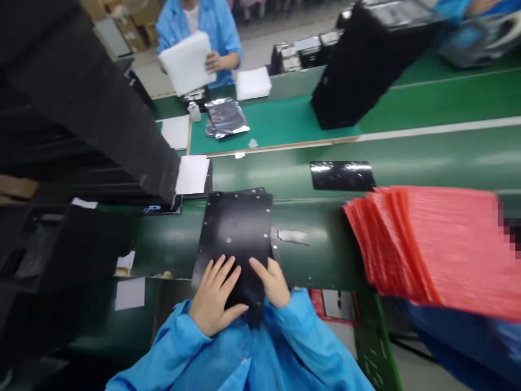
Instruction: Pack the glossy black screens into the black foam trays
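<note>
A flat black panel [238, 228] with small light dots along its edges lies before me, its near end reaching past the table's front edge. At least one more dark sheet shows under its far end. My left hand [217, 298] rests flat on the panel's near left part, fingers spread. At the near right edge, my right hand [274, 282] has its thumb on top of the panel; its other fingers are bent at the edge and partly hidden. Beside the panel's right side lies a small silvery strip [293, 237].
Red bubble-wrap bags [451, 244] are stacked at right. Tall black stacks [101, 108] rise at left, near white paper [192, 175]. A glossy black plate [342, 175] lies on the green surface [260, 174]. Across, a person [199, 43] in blue holds a white sheet [188, 62].
</note>
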### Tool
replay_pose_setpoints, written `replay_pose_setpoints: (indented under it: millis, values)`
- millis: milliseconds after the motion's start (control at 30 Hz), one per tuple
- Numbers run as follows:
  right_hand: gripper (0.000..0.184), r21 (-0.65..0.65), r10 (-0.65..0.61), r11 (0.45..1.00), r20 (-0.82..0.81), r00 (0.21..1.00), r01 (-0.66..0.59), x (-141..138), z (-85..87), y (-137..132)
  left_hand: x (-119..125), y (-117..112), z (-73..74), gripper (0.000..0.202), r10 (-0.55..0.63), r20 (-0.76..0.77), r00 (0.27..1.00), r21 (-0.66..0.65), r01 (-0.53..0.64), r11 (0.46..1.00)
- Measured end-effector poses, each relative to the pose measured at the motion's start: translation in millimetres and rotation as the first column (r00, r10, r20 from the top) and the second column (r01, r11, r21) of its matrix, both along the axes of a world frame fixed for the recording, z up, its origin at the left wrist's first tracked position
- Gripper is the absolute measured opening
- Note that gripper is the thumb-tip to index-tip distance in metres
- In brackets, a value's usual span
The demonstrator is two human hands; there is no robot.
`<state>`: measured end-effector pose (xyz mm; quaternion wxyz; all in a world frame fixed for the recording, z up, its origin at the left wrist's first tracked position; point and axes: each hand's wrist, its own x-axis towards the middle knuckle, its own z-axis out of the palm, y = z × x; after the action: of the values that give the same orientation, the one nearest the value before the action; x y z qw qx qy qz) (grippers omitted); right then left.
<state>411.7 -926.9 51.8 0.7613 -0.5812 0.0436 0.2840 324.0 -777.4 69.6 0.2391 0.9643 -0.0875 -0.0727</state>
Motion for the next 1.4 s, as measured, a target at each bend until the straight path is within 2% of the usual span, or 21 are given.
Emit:
replay_pose_setpoints:
  millis: [133, 300, 400, 433, 500, 600, 667, 767, 833, 900, 1000, 1167, 1267, 1333, 1400]
  values:
    - [0.059, -0.028, 0.047, 0.998, -0.096, 0.994, -0.050, 28, -3.5, -25, -12, 2, -2.5, 0.061, 0.098, 0.009, 0.995, 0.021, -0.098, 0.995]
    - [0.058, -0.038, 0.117, 0.992, -0.135, 0.984, -0.123, 56, 0.1, -20, -16, -4, -1.0, 0.058, 0.187, 0.025, 0.982, 0.060, -0.188, 0.980]
    - [0.055, -0.058, 0.139, 0.987, -0.144, 0.980, -0.149, 63, -1.2, -35, -20, -5, -2.4, 0.059, 0.219, 0.023, 0.975, 0.108, -0.221, 0.969]
    - [0.053, -0.081, 0.109, 0.989, -0.145, 0.983, -0.122, 63, -3.0, -46, -22, -5, -3.6, 0.061, 0.237, 0.012, 0.971, 0.119, -0.237, 0.964]
    - [0.047, -0.139, -0.042, 0.990, -0.104, 0.994, 0.027, 63, -9.0, -75, -25, -4, -6.7, 0.069, 0.299, -0.038, 0.954, 0.139, -0.291, 0.947]
    - [0.037, -0.174, -0.307, 0.933, 0.065, 0.949, 0.314, 74, -23.4, -102, -25, -3, -10.9, 0.084, 0.426, -0.183, 0.886, 0.191, -0.394, 0.899]
    - [0.038, -0.149, -0.337, 0.920, 0.173, 0.925, 0.363, 96, -35.6, -93, -19, -4, -11.0, 0.089, 0.491, -0.291, 0.821, 0.228, -0.439, 0.869]
    - [0.049, -0.089, -0.223, 0.962, 0.279, 0.934, 0.256, 143, -53.9, -44, -7, -7, -5.4, 0.085, 0.545, -0.390, 0.742, 0.268, -0.475, 0.838]
    - [0.053, -0.094, -0.134, 0.980, 0.343, 0.930, 0.176, 169, -62.7, -7, 0, -9, 1.0, 0.077, 0.573, -0.430, 0.697, 0.298, -0.490, 0.819]
    - [0.055, -0.139, -0.103, 0.976, 0.376, 0.921, 0.166, 183, -67.4, 18, 4, -9, 7.1, 0.067, 0.595, -0.464, 0.657, 0.327, -0.497, 0.804]
    - [0.058, -0.183, -0.171, 0.950, 0.371, 0.913, 0.253, 186, -69.2, 31, 7, -7, 11.5, 0.049, 0.606, -0.479, 0.635, 0.346, -0.498, 0.795]
    - [0.057, -0.188, -0.263, 0.923, 0.325, 0.909, 0.334, 181, -71.2, 28, 1, -1, 3.3, 0.032, 0.576, -0.479, 0.662, 0.367, -0.446, 0.817]
    - [0.059, -0.177, -0.277, 0.918, 0.352, 0.894, 0.354, 178, -75.3, 29, -8, 11, -2.1, 0.028, 0.489, -0.475, 0.731, 0.307, -0.383, 0.871]
    - [0.060, -0.176, -0.276, 0.913, 0.398, 0.875, 0.368, 168, -79.6, 25, -8, 36, -3.7, 0.030, 0.362, -0.484, 0.797, 0.198, -0.303, 0.932]
    - [0.061, -0.220, -0.283, 0.894, 0.399, 0.872, 0.391, 150, -86.7, 14, 11, 77, -8.2, 0.036, 0.289, -0.451, 0.844, 0.102, -0.273, 0.957]
